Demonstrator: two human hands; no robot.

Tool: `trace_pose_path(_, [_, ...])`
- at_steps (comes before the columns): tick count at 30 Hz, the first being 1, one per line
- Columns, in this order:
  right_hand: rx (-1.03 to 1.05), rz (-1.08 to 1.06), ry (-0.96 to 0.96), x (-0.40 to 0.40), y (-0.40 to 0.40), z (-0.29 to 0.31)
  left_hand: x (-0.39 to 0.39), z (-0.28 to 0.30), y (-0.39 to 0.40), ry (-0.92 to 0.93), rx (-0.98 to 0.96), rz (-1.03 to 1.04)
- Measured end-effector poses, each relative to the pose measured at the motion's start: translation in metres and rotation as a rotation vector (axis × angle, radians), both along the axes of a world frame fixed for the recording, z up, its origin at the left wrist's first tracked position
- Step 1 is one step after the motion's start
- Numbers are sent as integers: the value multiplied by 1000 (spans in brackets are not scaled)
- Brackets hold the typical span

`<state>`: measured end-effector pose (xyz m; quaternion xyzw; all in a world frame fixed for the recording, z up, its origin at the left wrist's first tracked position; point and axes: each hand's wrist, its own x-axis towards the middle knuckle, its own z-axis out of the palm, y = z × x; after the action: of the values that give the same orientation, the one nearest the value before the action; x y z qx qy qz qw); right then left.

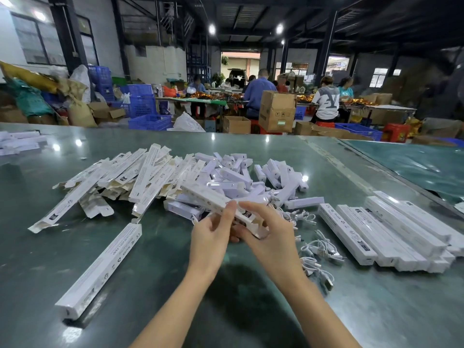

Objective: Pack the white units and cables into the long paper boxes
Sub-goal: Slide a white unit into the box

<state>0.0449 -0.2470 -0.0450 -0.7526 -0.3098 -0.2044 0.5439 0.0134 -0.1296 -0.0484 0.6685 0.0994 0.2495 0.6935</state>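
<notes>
Right now my left hand (212, 233) and right hand (270, 236) both grip one long paper box (218, 203) over the glossy green table (163, 247), white units (231, 174) piled beyond, cables (319, 249) right; workers behind blur.

Both hands hold one long paper box (221, 205) above the green surface (163, 249): the left hand (212, 234) grips it from below, the right hand (266, 234) pinches its open near end. Behind lie a heap of flat boxes (120, 182) and white units (241, 177); loose cables (319, 252) and a row of packed boxes (391, 232) sit to the right
</notes>
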Motion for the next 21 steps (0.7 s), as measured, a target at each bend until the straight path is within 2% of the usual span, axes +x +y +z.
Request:
trace_pose_path(2, [-76, 33, 6, 0, -3, 3, 2, -1, 3, -11, -48, 30])
trace_pose_path(4, [-48, 41, 42, 2, -7, 6, 4, -3, 8, -16, -118, 78])
trace_pose_path(8, [6, -197, 170, 17, -20, 0, 5, -4, 14, -22, -220, 186])
trace_pose_path(11, [-184, -348, 170, 24, -23, -11, 6, -5, 17, -25, -270, 233])
trace_pose_path(17, [-550, -399, 120, 23, -15, -19, 6, -6, 19, -47, -285, 272])
trace_pose_path(21, [-554, -494, 44, 25, -16, -17, 6, -6, 21, -45, -349, 239])
